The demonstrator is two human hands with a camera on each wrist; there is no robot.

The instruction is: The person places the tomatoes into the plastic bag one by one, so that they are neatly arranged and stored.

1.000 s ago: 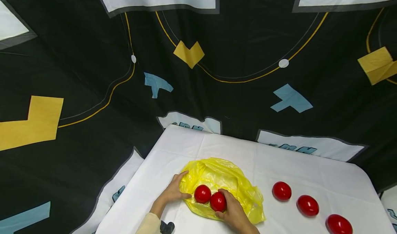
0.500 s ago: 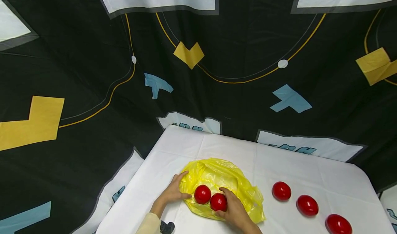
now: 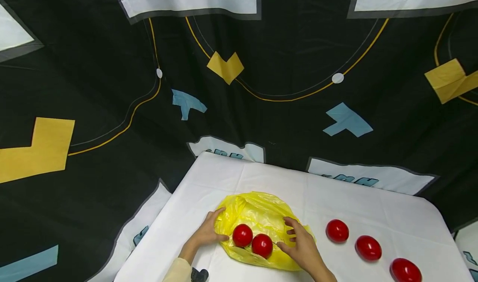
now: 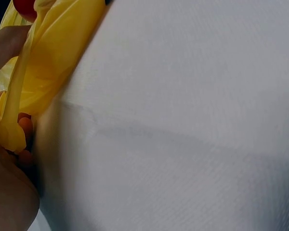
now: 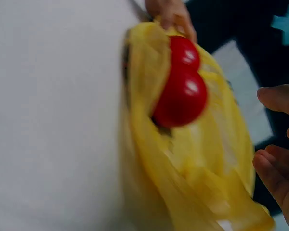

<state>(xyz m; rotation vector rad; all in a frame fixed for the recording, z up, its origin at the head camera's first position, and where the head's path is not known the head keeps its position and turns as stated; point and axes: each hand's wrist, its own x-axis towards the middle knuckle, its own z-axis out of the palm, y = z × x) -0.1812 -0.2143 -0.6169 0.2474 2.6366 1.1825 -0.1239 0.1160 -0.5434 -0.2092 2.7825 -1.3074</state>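
A yellow plastic bag (image 3: 267, 209) lies spread on the white table, its mouth toward me. Two glossy red balls (image 3: 242, 235) rest side by side in its opening; the nearer one is the right-hand ball (image 3: 262, 245). My left hand (image 3: 205, 233) grips the bag's left edge, and in the left wrist view the plastic (image 4: 53, 62) runs between thumb and fingers. Just right of the nearer ball, my right hand (image 3: 301, 245) hovers over the bag with spread, slightly bent fingers, holding nothing. The right wrist view shows a gap between that hand (image 5: 279, 149) and the balls.
Three more red balls stand in a slanting row to the right: the far ball (image 3: 337, 231), the middle ball (image 3: 368, 248) and the near ball (image 3: 406, 270). A black patterned curtain (image 3: 291, 128) hangs behind the white table (image 3: 201, 182).
My right hand has let go of the nearer ball in the bag and drawn back to the right, its fingers spreading. The left hand keeps its grip on the bag's edge.
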